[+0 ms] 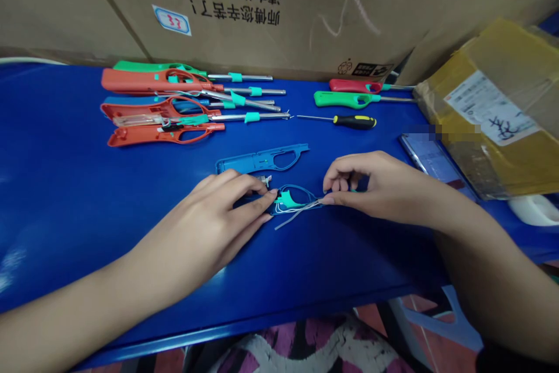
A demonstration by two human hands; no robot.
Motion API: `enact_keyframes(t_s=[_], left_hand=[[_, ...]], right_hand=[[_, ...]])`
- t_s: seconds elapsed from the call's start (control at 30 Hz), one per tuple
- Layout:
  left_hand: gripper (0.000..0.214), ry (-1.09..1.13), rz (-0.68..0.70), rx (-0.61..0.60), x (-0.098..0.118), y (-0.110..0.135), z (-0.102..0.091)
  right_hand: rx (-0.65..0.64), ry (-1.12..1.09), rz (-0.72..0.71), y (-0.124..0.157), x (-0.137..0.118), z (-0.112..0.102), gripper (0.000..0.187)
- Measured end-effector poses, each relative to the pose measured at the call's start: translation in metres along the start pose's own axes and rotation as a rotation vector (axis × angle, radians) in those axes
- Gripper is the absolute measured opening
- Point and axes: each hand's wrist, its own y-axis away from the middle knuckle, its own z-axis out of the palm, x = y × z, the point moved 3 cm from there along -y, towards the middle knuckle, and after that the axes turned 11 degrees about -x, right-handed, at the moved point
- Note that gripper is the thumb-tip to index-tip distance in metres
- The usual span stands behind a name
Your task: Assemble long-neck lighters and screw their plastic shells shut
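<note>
An opened blue lighter half (274, 210) lies on the table between my hands. It has a teal trigger (287, 199) and a looped guard. My left hand (218, 207) grips its rear part, thumb and fingertips closing on the shell. My right hand (358, 184) pinches the front end, where thin grey and white wires (292, 219) meet; the fingers hide exactly what is between them. One wire end sticks out toward me. Just behind my left fingers is a small metal part (264, 180). Farther back rests the matching blue shell half (248, 162).
Several orange lighters (152, 81) and a green one (152, 66) lie at the back left. A screwdriver (356, 121), a red lighter (353, 86) and a green lighter (340, 98) are back right. A phone (432, 157) sits beside a taped box (484, 105). A large carton (244, 29) stands behind.
</note>
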Motion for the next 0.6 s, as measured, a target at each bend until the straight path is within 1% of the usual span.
enact_keyframes(t_s=[0.1, 0.23, 0.3, 0.43, 0.6], left_hand=[[0.03, -0.013, 0.0, 0.002, 0.001, -0.0003, 0.0], [0.03, -0.032, 0.003, 0.009, 0.0026, -0.0003, 0.0002], [0.03, -0.036, 0.008, 0.011, 0.0033, -0.0002, 0.0006], [0.03, -0.027, 0.015, 0.012, 0.004, 0.0002, 0.0017], [0.031, -0.013, 0.016, 0.015, 0.0032, -0.0002, 0.0028]], right_hand=[[0.016, -0.022, 0.041, -0.0005, 0.0017, 0.0003, 0.017], [-0.02, -0.022, -0.012, -0.001, -0.0001, 0.0009, 0.02], [-0.012, -0.019, -0.016, -0.0019, -0.0006, 0.0016, 0.022], [0.01, -0.004, 0.035, -0.0056, 0.0005, 0.005, 0.027], [0.014, -0.046, 0.076, -0.0085, 0.0023, 0.0072, 0.027]])
